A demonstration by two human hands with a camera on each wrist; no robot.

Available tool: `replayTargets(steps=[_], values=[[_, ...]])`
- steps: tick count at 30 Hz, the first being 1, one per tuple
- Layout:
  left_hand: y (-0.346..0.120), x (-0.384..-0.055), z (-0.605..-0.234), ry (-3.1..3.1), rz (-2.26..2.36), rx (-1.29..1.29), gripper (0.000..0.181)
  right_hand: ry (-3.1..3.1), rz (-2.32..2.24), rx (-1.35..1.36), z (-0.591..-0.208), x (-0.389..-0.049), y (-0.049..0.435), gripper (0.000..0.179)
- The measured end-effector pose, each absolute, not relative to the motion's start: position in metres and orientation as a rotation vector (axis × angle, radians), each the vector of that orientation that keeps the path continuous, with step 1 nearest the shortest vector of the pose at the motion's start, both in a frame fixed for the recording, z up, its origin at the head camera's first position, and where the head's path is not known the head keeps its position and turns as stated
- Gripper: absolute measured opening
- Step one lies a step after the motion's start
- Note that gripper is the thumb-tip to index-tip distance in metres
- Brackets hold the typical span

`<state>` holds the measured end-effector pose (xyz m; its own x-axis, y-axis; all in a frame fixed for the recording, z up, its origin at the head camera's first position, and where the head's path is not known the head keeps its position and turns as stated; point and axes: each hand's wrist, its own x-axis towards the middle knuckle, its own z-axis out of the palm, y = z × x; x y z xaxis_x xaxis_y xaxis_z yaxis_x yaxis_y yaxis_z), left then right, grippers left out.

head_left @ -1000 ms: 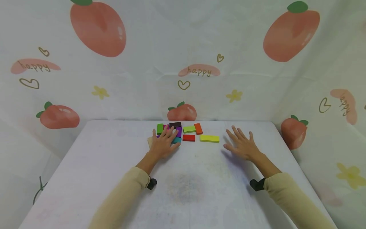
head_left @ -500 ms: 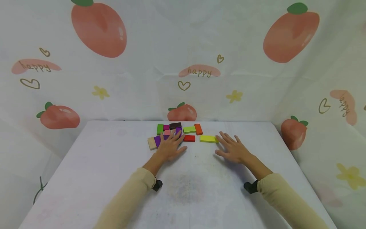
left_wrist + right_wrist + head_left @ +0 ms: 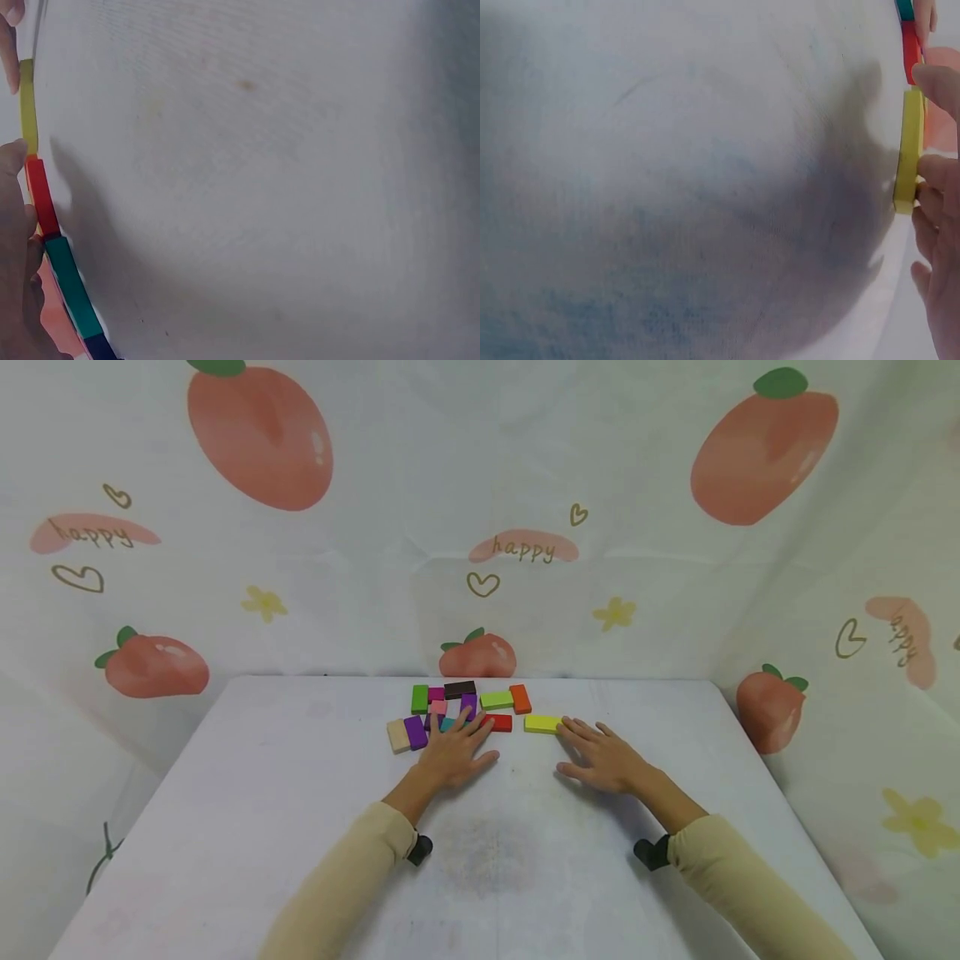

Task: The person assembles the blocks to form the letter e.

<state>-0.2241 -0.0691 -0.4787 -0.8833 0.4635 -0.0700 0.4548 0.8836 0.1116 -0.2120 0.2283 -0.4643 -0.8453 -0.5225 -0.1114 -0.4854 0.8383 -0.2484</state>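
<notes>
With fingers spread, my left hand (image 3: 450,758) lies over the front of a cluster of coloured blocks in the head view. Its fingers reach across a teal block (image 3: 73,285) and the left part of a red block (image 3: 502,724). My right hand (image 3: 604,762), also spread, has its fingertips at the right end of a yellow block (image 3: 540,724). In the right wrist view, the fingers (image 3: 934,171) lie beside that yellow block; whether they press on it I cannot tell. Between the red and yellow blocks there is a small gap.
Behind the hands lie a lime block (image 3: 496,700), an orange block (image 3: 521,699), a dark brown block (image 3: 460,690) and a green block (image 3: 420,699). A tan block (image 3: 398,737) and a purple block (image 3: 416,733) sit at the left. A printed cloth (image 3: 375,602) hangs behind the white table (image 3: 300,760).
My left hand has slid right, from over the purple and teal blocks toward the red one. My right hand has moved left onto the yellow block's end. The blocks look unmoved.
</notes>
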Motion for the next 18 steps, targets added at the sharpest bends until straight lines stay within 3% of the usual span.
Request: replayTargets(steps=[18], values=[[-0.065,-0.218,-0.474,2.896,0.055,0.832,0.069,2.819,-0.268,-0.839,-0.463,-0.201,0.236,0.078]])
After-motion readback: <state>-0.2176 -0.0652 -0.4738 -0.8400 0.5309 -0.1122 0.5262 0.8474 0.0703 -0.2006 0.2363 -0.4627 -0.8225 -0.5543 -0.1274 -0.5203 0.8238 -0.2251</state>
